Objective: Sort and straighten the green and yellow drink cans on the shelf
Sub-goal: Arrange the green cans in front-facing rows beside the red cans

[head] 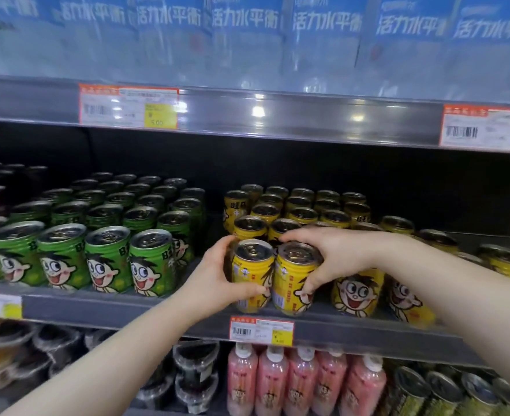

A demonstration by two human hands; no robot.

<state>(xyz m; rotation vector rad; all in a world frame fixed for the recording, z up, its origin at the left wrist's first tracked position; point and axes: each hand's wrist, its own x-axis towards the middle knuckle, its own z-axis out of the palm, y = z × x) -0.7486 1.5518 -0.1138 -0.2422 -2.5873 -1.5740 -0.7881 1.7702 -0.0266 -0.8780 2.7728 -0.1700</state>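
Facing a grey store shelf (127, 307) with green cans (106, 244) left and yellow cans (295, 205) right, a dark gap between. Gripping two front yellow cans side by side at the shelf lip, left hand (217, 274) curled round the left can (252, 271), right hand (322, 256) clamped over the right can (295, 280), hiding cans behind. Reading 活力水平衡 on blurred blue packs (247, 19) overhead and 5.00 on a price tag (129, 106); lower tag (261, 331) print illegible, pink bottles (277, 382) below cut off.

Bright store light, kinda soft overall
Glare spots on the shiny grey metal shelf rail (258, 111), blue-labelled cartons up top (247, 25) smeared with blur, edges bend.
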